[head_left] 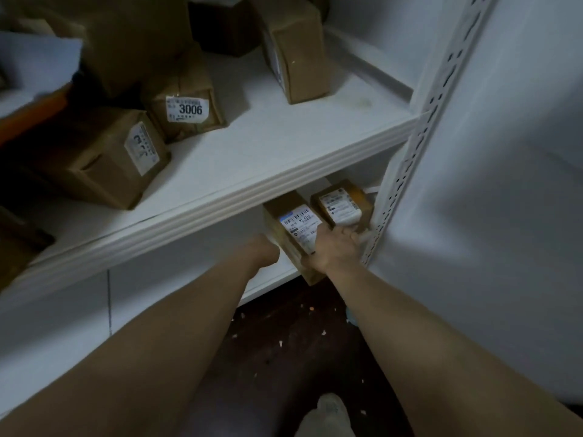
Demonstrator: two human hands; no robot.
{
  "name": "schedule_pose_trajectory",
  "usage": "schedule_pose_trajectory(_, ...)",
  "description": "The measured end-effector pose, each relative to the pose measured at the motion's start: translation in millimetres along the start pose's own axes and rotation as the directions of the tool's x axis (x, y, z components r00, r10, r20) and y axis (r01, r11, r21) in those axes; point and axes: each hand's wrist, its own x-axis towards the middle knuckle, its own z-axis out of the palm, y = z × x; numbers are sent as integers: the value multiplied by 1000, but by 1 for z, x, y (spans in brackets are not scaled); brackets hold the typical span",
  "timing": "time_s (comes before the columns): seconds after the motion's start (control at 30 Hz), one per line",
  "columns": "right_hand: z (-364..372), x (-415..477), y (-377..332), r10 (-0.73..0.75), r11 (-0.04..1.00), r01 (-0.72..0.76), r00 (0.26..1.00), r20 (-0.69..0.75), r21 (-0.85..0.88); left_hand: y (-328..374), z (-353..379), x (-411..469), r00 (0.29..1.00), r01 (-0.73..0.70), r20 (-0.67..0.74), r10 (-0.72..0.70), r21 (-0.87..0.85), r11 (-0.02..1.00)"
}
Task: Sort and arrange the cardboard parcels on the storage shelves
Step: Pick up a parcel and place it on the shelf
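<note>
held parcel (295,230): brown cardboard on the lower shelf (189,279), at its right end, one box short of the corner post (410,159)
long axis: runs front to back into the shelf; near end sits at the front lip and looks to stick out slightly past it, far end tucked under the upper shelf (252,152)
face: white barcode label on top, facing up
right hand (334,247): laid over the near right part of the parcel top, fingers (351,236) curled down over its right edge, gripping it
left hand (265,247): against the parcel's left side; fingers hidden behind the box and the shelf lip, can't tell the grip
neighbour parcel (344,201): just right of the held one, touching or nearly so, label up, between it and the post
3006 parcel (186,102): upper shelf, label facing the room
left parcel (104,159): upper shelf, nearer the front, label on its right side
upright parcel (296,58): upper shelf, further back right, standing on end, slightly tilted
floor (299,335): dark, scattered with pale scraps
shoe (331,411): bottom of view
</note>
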Motion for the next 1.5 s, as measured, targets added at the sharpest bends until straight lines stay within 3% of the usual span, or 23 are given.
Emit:
schedule_pose_trajectory(0.3, 37, 43, -10, -50, 996, 41, 993, -108, -83, -4, 18, 50, 998, 44, 42, -46, 33, 998)
schedule_pose_trajectory(0.43, 49, 52, -12, -123, 984, 81, 951, -285, -157, -4, 19, 65, 994, 86, 62, -87, 24, 996)
schedule_pose_trajectory(0.57, 52, 58, -6, -389, 914, 364, 912, -132, -177, -3, 20, 78, 994, 88, 55, -89, 33, 996)
schedule_pose_trajectory(0.63, 54, 60, -2, -459, 874, 437, 886, -68, -213, -3, 19, 83, 993, 90, 68, -91, 21, 996)
schedule_pose_trajectory(0.77, 59, 65, 0, -404, 875, 416, 909, 99, -247, -1, 17, 88, 995, 67, 73, -66, -7, 998)
schedule_pose_trajectory(1.3, 54, 85, -15, -336, 917, 343, 939, 66, -205, 5, 10, 81, 995, 2, 96, -10, 85, 996)
schedule_pose_trajectory(1.5, 27, 46, -13, -305, 934, 300, 952, 5, -193, 21, 4, 28, 987, -125, 104, 120, 38, 991)
